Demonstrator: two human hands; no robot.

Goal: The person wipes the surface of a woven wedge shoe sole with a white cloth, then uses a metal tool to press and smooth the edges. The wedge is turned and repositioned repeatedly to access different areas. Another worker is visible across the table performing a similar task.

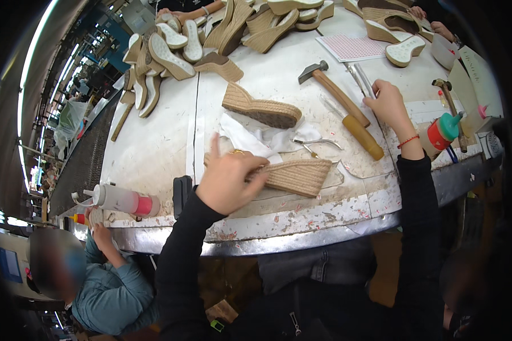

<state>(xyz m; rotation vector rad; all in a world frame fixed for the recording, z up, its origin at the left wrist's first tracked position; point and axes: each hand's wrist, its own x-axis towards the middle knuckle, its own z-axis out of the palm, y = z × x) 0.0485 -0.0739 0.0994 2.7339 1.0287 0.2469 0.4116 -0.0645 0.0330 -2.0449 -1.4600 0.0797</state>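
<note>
My left hand [227, 179] is closed on the narrow end of a jute-covered wedge sole [298, 175], its index finger raised. The sole lies on its side near the table's front. Over to the right, my right hand [388, 105] has its fingers closed at the near end of a slim silver metal tool [360, 78]; its exact kind is unclear. A second wedge sole [261, 107] rests just beyond a crumpled white cloth [244, 133]. Nippers [316, 143] with metal handles lie between the cloth and a wooden-handled pointed tool [361, 135]. A hammer [338, 94] lies alongside.
Wedge soles [170, 54] are piled across the far side. A printed sheet [352, 48] lies far right. A green-topped bottle [442, 133] and another hammer [452, 108] are at right. A white bottle [125, 200] lies front left. Co-workers [108, 290] sit around the table.
</note>
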